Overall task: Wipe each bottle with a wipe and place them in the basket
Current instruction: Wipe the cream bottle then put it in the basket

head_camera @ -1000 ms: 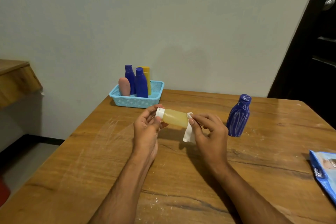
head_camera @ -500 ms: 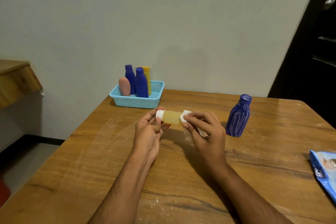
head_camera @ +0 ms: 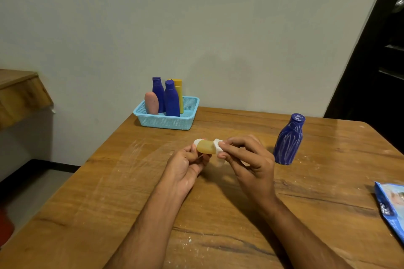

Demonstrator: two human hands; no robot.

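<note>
So the person has a small amber bottle with a white cap held sideways above the wooden bench, roughly mid-bench. The left hand is curled around the cap end, fingers pinching it. The right hand is pinching a white wipe bunched against the other end of the bottle, thumb and fingers closed on it, with a bit of the wipe hanging down below the fingers.

At the far left corner of the bench, next to the wall, there's a light blue mesh basket. Four bottles stand upright in it: a pink one at the front left, a dark blue bottle behind it, a second blue bottle in front, and a yellow bottle at the back, mostly hidden behind the blue one.

Off to the right of the hands, a squat blue bottle with whitish streaks stands upright on the bench, apart from the right hand. At the right edge of the view there's a blue wipes pack, partly cut off. The bench surface has pale smears and some white crumbs scattered on it.
</note>
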